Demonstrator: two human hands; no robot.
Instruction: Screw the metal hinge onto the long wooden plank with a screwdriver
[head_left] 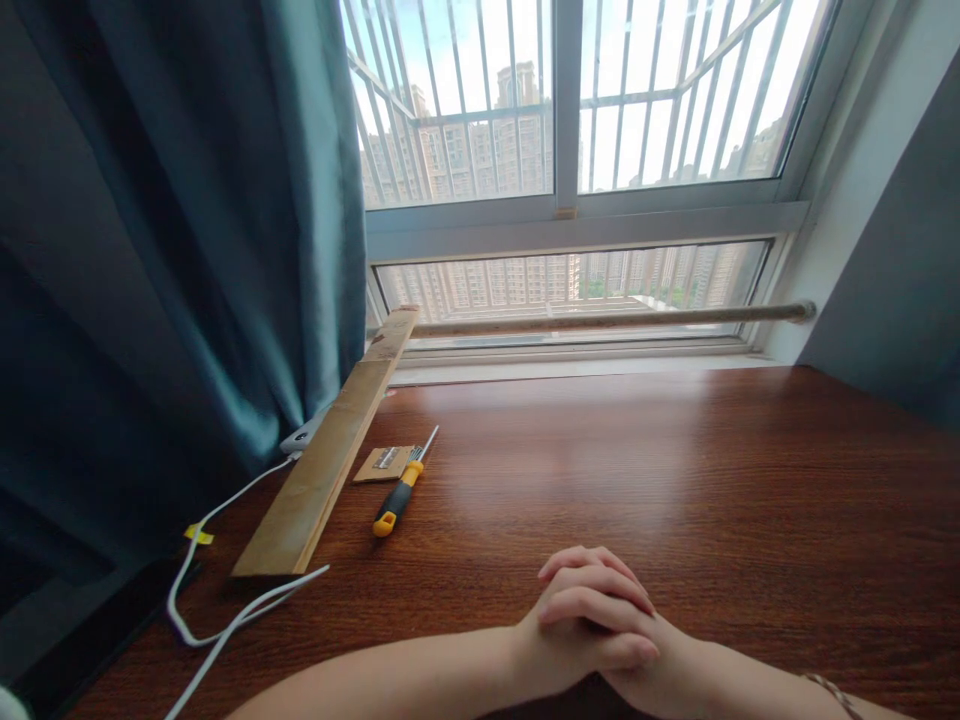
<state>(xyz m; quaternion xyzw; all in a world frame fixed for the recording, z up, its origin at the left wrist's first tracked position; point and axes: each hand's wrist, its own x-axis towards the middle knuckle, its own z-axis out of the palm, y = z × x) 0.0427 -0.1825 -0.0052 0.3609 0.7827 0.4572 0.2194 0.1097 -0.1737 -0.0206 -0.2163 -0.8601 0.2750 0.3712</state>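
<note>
My left hand [551, 642] and my right hand [664, 655] are clasped together at the near edge of the view, fingers interlaced, above the dark wooden table [750, 500]. Both are closed around each other; their palms are hidden, and no object shows between them. Up and to the left lies a screwdriver [399, 502] with a yellow and black handle, its tip pointing away from me. Beside it is a small piece of cardboard [375, 466] with small metal pieces [415, 454] at its right edge. A long wooden board [334, 440] lies left of these.
A white cable [177, 590] loops over the table's left side, and a white device [298, 438] sits partly behind the board. A yellow tag [198, 535] is near the cable. Blue curtains [300, 200] hang at left; a barred window [465, 230] with a horizontal pole [600, 322] is beyond.
</note>
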